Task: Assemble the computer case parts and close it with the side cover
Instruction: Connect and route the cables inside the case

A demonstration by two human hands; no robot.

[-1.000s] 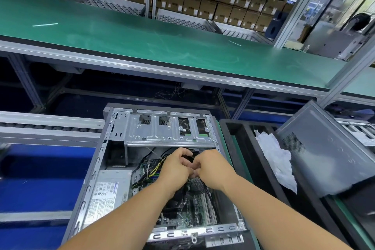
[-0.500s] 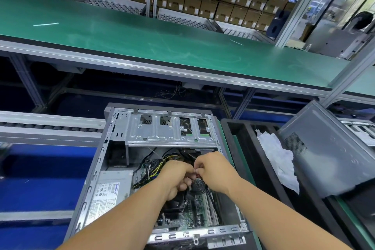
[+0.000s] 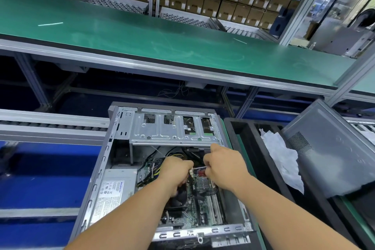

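Low in the centre of the frame lies the open computer case (image 3: 162, 168), holding a power supply (image 3: 115, 191), motherboard (image 3: 198, 205) and drive cage (image 3: 172, 128). Over the board, the left hand (image 3: 175, 172) and right hand (image 3: 223, 166) pinch a thin strip (image 3: 199, 167) between them. At right, a black tray (image 3: 233, 128) holds white paper (image 3: 284, 160) and the leaning side cover (image 3: 334, 148).

Green bench (image 3: 142, 32) w/ cardboard boxes (image 3: 203, 0) behind; white rag (image 3: 284, 160) in black tray (image 3: 243, 138).

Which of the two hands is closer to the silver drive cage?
The right hand. Its knuckles reach just under the drive cage edge, while the left hand sits lower over the motherboard.
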